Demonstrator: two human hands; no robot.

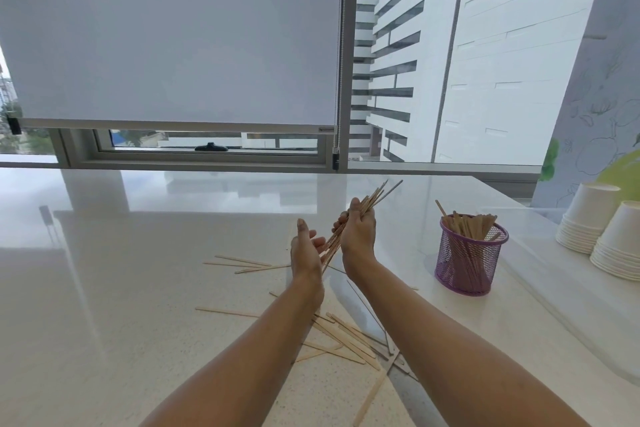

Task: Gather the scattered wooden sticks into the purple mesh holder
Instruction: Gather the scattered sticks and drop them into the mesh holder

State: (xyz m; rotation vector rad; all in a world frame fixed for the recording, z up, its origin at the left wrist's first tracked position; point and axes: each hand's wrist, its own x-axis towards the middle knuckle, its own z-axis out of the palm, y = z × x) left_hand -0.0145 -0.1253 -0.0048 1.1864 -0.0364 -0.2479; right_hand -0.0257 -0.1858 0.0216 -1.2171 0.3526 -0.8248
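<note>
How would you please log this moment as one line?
right hand: grips stick bundle | left hand: open beside bundle | purple mesh holder: partly filled | loose sticks: on counter

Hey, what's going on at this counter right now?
A person is tidying wooden stir sticks. The right hand grips a bundle of sticks lifted off the white countertop, while the left hand is open beside the bundle's lower end. The purple mesh holder, to the right, already holds many sticks. More loose sticks lie scattered under the forearms. Stacked paper cups stand at far right.
</note>
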